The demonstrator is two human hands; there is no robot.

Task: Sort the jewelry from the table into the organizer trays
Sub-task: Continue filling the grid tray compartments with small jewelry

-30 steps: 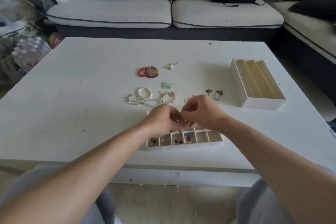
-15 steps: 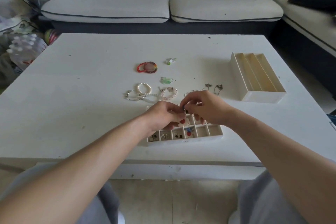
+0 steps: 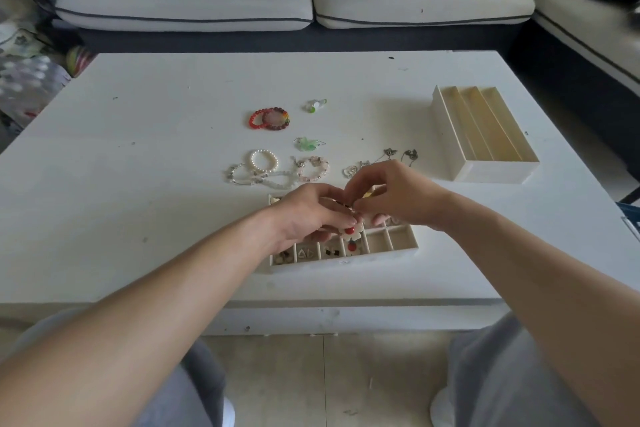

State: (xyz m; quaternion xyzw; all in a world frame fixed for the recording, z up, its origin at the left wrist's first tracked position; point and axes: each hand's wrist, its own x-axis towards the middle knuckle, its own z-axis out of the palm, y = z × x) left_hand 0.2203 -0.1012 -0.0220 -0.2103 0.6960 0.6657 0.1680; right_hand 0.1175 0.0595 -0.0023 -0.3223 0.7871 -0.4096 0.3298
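A small compartment tray point(image 3: 398, 246) sits near the table's front edge with several small earrings in its front cells. Both hands meet just above it. My left hand point(image 3: 308, 215) pinches a white flower earring with a red centre point(image 3: 350, 231). My right hand point(image 3: 391, 198) pinches the same earring from the right, fingers curled. Behind the tray lie a red bead bracelet point(image 3: 269, 118), a pearl bracelet point(image 3: 263, 160), a pink bead bracelet point(image 3: 313, 169), a green leaf piece point(image 3: 307, 144), a small green-and-white ring point(image 3: 316, 106) and dark metal pendants point(image 3: 398, 153).
A long-slot organizer tray point(image 3: 450, 149) stands at the right side of the white table point(image 3: 138, 166). A sofa with cushions and a black bag runs behind the table. My knees are under the near edge.
Both hands stayed together over the compartment tray, and the flower earring now hangs in plain sight below my fingertips. The camera tilted down slightly.
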